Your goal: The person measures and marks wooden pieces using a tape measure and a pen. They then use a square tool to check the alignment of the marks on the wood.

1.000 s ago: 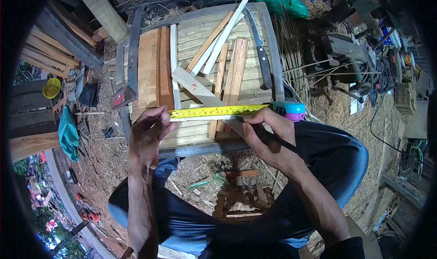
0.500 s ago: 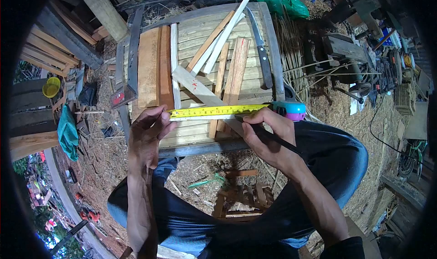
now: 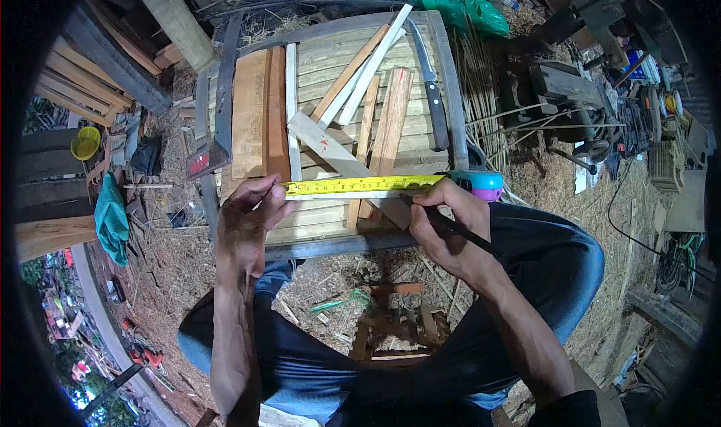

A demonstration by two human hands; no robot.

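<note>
A yellow tape measure blade (image 3: 353, 186) is drawn out over the bench, level from side to side. My left hand (image 3: 251, 213) pinches its left end together with the end of a thin pale wood strip (image 3: 330, 196) along its lower edge. Its teal and purple case (image 3: 481, 184) is at the right, just beyond my right hand (image 3: 456, 220). In that hand I grip a slim black pencil (image 3: 469, 235), its tip close to the strip's edge. Beneath the tape a flat pale board (image 3: 330, 145) with red marks lies slantwise.
The slatted wooden bench (image 3: 315, 89) carries a brown plank (image 3: 250, 115), several thin strips and a long knife with a dark handle (image 3: 436, 115). A handsaw (image 3: 206, 160) rests at its left edge. Wood shavings cover the ground (image 3: 330, 277); a green plastic bag (image 3: 466, 3) is behind.
My right hand and the pencil tip have shifted slightly right along the strip. The left hand keeps its pinch. The whole view has moved a little.
</note>
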